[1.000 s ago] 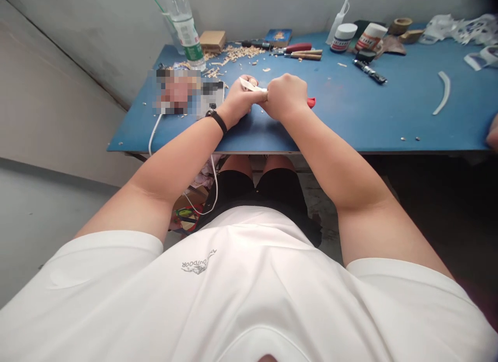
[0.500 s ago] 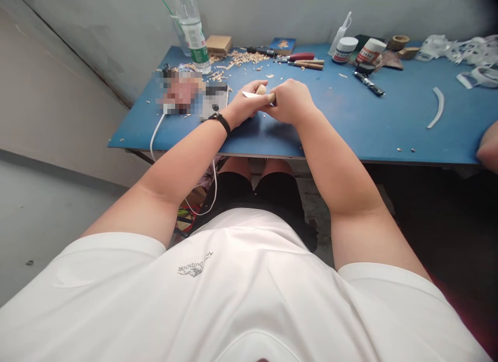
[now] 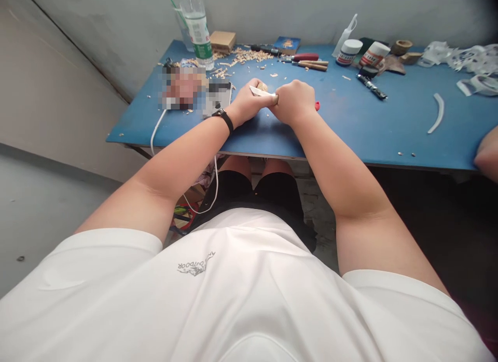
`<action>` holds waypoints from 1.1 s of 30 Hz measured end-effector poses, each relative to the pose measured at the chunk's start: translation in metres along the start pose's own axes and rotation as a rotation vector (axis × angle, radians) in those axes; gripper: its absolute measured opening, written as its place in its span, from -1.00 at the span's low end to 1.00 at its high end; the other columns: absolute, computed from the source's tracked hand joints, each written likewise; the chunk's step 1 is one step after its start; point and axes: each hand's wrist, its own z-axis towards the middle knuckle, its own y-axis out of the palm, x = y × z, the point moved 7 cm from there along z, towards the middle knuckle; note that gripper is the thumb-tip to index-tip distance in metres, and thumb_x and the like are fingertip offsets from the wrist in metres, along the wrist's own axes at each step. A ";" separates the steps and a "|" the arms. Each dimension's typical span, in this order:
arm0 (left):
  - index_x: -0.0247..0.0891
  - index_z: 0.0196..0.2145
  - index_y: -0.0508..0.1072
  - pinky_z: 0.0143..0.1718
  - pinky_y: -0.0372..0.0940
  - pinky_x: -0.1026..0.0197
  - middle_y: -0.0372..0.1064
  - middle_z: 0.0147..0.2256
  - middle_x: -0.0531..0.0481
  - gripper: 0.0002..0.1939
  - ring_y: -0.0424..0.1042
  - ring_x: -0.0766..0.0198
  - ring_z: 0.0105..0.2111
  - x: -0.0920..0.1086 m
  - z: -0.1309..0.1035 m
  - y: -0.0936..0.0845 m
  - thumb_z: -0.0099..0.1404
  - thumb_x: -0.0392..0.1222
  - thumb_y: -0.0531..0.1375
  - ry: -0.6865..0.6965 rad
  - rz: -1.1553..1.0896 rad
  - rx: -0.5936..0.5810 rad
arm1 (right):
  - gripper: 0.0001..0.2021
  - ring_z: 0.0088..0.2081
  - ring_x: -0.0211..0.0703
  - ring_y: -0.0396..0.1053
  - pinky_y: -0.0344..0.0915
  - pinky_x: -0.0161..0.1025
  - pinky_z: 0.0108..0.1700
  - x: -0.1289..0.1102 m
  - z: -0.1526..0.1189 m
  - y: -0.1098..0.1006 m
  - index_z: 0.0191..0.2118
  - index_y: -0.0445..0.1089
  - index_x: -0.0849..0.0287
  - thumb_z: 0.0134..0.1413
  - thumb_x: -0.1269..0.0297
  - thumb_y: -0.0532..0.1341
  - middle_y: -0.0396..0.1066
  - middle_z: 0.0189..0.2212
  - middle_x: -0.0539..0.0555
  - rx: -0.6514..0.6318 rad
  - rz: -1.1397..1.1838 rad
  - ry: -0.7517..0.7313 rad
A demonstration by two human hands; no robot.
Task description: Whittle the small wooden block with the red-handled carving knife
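Above the blue tabletop, my left hand (image 3: 247, 103) is closed around a small pale wood piece (image 3: 263, 86), most of which its fingers hide. My right hand (image 3: 294, 100), fingers wrapped tight, grips a carving knife (image 3: 261, 92). The knife's flat, bright blade points left over my left thumb, and a bit of red handle shows beyond the right hand. The two hands meet at the left thumb tip. Whether the edge touches the wood cannot be made out.
Wood chips (image 3: 249, 56) lie across the back of the blue table (image 3: 350, 136), near a water bottle (image 3: 200, 40) and several carving tools (image 3: 307, 63). White-lidded jars (image 3: 349, 52) and a black pen-like object (image 3: 372, 86) sit right. Another person's arm (image 3: 487, 153) rests at the right edge.
My right hand has turned so that the knife's red handle end now shows and more of the blade's face is visible. The wood piece stays in my left hand.
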 end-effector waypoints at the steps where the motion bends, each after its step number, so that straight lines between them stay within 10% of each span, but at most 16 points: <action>1: -0.09 -0.27 0.25 -0.26 0.00 0.10 0.17 -0.31 0.17 -0.46 0.07 0.31 -0.27 0.000 0.000 0.000 0.66 -0.55 0.43 -0.001 -0.008 -0.002 | -0.58 0.32 0.46 0.69 0.58 0.13 0.28 0.000 0.000 0.000 0.24 0.81 0.21 0.76 0.10 0.23 0.79 0.22 0.49 0.011 0.011 0.021; 11: -0.04 -0.14 0.27 -0.28 0.03 0.07 0.24 -0.26 0.13 -0.51 0.14 0.27 -0.30 -0.003 -0.003 -0.004 0.58 -0.29 0.55 -0.007 -0.057 0.067 | -0.38 0.30 0.44 0.70 0.60 0.13 0.28 0.002 0.007 0.005 0.33 0.78 0.26 0.84 -0.19 0.18 0.76 0.28 0.55 0.024 0.071 0.108; 26: -0.09 -0.31 0.38 -0.13 0.17 0.09 0.25 -0.38 0.08 -0.54 0.30 0.19 -0.21 -0.010 0.014 0.004 0.48 -0.47 0.54 0.130 -0.009 -0.055 | -0.59 0.38 0.52 0.62 0.57 0.21 0.28 0.003 0.002 0.003 0.25 0.83 -0.09 0.67 -0.12 0.31 0.83 0.22 0.31 -0.041 0.096 -0.107; 33: -0.08 -0.25 0.26 -0.19 0.03 0.08 0.16 -0.35 0.18 -0.44 0.05 0.30 -0.26 -0.006 0.004 0.003 0.62 -0.57 0.47 0.000 -0.060 0.011 | -0.47 0.23 0.36 0.65 0.51 0.05 0.17 0.002 0.002 0.004 0.34 0.80 0.29 0.77 -0.01 0.23 0.77 0.31 0.54 -0.011 0.055 -0.022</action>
